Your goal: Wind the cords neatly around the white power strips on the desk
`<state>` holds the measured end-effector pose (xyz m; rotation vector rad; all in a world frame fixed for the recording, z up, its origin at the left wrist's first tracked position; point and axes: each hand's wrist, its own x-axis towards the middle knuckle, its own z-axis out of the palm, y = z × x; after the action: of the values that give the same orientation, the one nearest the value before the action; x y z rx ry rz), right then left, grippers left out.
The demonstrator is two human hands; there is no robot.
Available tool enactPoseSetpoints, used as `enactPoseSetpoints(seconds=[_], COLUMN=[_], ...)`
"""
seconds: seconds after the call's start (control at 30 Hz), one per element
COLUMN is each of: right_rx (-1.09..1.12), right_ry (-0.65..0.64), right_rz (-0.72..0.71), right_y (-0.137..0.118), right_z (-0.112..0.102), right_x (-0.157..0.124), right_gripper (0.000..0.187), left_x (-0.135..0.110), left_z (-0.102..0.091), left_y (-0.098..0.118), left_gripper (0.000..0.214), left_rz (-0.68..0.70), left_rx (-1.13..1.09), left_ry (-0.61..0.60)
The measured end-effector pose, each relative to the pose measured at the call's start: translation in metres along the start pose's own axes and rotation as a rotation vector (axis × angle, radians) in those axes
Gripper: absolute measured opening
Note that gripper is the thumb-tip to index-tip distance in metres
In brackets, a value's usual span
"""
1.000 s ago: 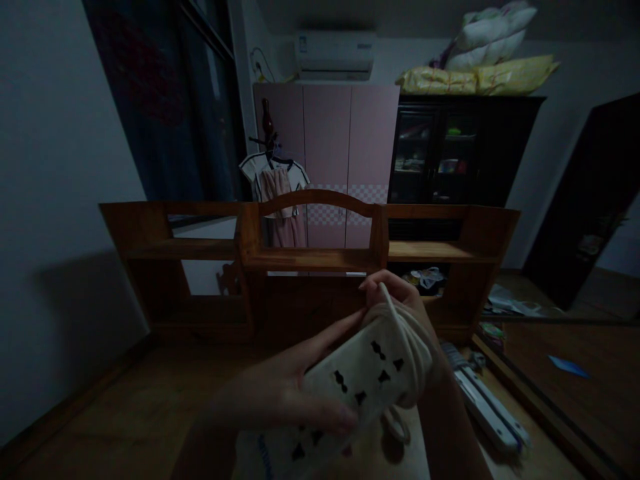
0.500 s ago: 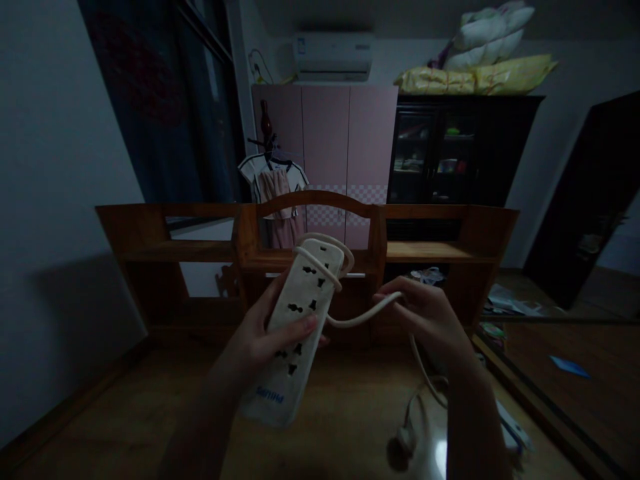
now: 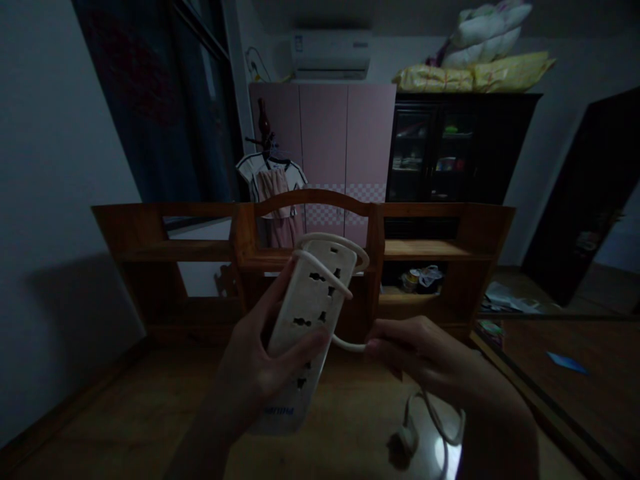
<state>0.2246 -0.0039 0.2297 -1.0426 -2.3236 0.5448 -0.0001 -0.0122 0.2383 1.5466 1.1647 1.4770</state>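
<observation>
A white power strip (image 3: 315,300) with several sockets and blue lettering is tilted upright in front of me. My left hand (image 3: 270,360) wraps round its lower half, thumb across the face. The strip's white cord (image 3: 325,270) loops around its upper end. To the right, my right hand (image 3: 415,353) pinches the cord a short way from the strip's edge. Below that hand the loose cord hangs down to the desk, where the plug (image 3: 407,437) lies near a bright reflection.
A wooden desk (image 3: 340,433) is under my hands, with a wooden shelf unit (image 3: 425,250) along its back. Bags sit in the shelf's right compartment. Beyond stand a pink wardrobe (image 3: 325,133), a dark cabinet (image 3: 500,153) and hanging clothes (image 3: 275,187).
My right hand has moved down and slightly left along with the cord, closer to the strip. The power strip has shifted slightly right, and the loop at its top looks wider.
</observation>
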Motion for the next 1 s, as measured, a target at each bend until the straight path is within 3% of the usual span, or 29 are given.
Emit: enactPoseSetpoints(seconds=[0.1, 0.23, 0.37, 0.43, 0.57, 0.67, 0.83, 1.0], right_rx=[-0.159, -0.332, -0.08, 0.142, 0.569, 0.778, 1.085, 1.108], right_ry=[0.106, 0.438, 0.695, 0.836, 1.027, 1.093, 1.04, 1.034], right_rz=[0.042, 0.119, 0.116, 0.135, 0.157, 0.07, -0.146, -0.264], right_y=[0.008, 0.016, 0.021, 0.024, 0.034, 0.04, 0.036, 0.022], right_z=[0.013, 0.025, 0.022, 0.017, 0.005, -0.005, -0.017, -0.018], right_x=[0.009, 0.03, 0.042, 0.043, 0.036, 0.03, 0.018, 0.012], right_gripper=[0.024, 0.014, 0.012, 0.017, 0.021, 0.016, 0.017, 0.009], left_x=[-0.003, -0.005, -0.006, -0.006, -0.003, 0.001, 0.012, 0.021], left_z=[0.003, 0.002, -0.001, -0.002, -0.002, -0.003, -0.009, -0.017], left_y=[0.0, 0.001, 0.003, 0.003, 0.004, 0.004, -0.002, -0.01], left_gripper=[0.078, 0.067, 0.056, 0.053, 0.051, 0.049, 0.053, 0.053], left_rz=[-0.051, -0.124, -0.192, -0.192, -0.165, -0.179, -0.144, -0.068], left_rx=[-0.054, -0.104, -0.156, -0.147, -0.102, -0.139, -0.276, -0.426], left_ry=[-0.071, -0.231, -0.415, -0.425, -0.288, -0.169, 0.094, 0.299])
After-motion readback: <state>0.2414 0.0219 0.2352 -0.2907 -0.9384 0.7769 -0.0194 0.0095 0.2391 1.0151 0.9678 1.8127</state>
